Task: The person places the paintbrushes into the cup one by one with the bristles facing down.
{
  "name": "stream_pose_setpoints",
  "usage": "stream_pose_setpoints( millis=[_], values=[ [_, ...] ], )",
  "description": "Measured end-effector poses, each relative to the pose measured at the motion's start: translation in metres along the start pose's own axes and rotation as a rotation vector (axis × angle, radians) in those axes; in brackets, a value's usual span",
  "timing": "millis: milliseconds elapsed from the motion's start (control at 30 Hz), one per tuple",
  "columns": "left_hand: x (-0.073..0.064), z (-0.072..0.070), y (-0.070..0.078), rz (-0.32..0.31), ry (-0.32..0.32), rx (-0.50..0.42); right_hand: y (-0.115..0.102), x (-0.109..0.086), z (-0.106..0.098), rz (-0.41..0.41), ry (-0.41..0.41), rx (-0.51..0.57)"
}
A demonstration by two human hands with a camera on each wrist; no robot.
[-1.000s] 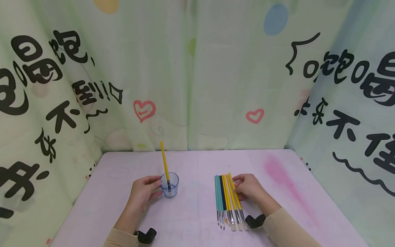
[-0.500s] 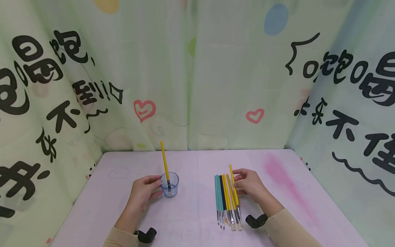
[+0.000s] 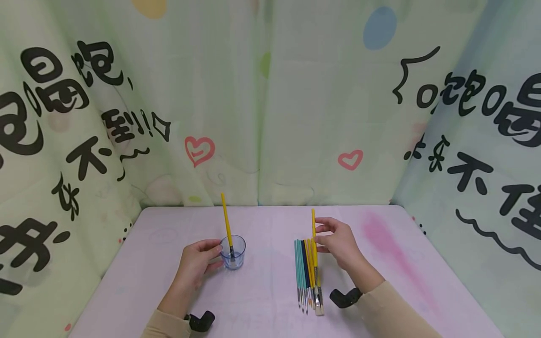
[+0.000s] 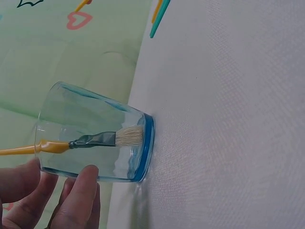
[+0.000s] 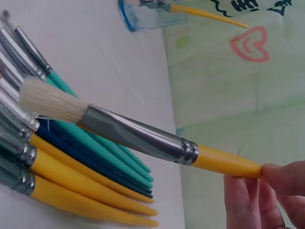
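Observation:
My right hand (image 3: 338,241) pinches a yellow-handled paintbrush (image 5: 224,160) by its handle, raised above the row of brushes. Its pale, flat bristles point toward the near side. Under it lie several other paintbrushes (image 3: 302,267) side by side, with teal, dark blue and yellow handles. My left hand (image 3: 197,263) holds a clear bluish glass (image 3: 237,261) at its left side, thumb and fingers against the wall in the left wrist view. One yellow paintbrush (image 4: 90,141) leans inside the glass, bristles down near the base.
A pinkish-white table (image 3: 266,300) carries the glass at centre left and the row of brushes to its right. Light green curtains (image 3: 296,108) with black writing enclose the back and both sides. A pink smear (image 3: 393,253) marks the table's right part.
My right hand has taken the rightmost yellow paintbrush off the row, lifting it and moving it slightly left and farther away. The left hand and the glass have stayed in place.

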State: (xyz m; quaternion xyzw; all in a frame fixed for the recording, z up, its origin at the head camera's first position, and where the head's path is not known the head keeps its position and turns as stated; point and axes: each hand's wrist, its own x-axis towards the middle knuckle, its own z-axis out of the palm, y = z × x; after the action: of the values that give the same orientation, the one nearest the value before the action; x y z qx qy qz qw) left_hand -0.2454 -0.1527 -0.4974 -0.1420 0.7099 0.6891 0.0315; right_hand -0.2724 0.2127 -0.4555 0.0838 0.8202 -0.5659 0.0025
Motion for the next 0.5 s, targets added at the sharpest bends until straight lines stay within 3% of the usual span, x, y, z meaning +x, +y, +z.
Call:
stream_pose_setpoints(
  millis=[500],
  values=[
    [-0.001,0.001,0.0,-0.018,0.005,-0.008,-0.027,-0.002,0.023,-0.075,-0.015,0.174]
  ],
)
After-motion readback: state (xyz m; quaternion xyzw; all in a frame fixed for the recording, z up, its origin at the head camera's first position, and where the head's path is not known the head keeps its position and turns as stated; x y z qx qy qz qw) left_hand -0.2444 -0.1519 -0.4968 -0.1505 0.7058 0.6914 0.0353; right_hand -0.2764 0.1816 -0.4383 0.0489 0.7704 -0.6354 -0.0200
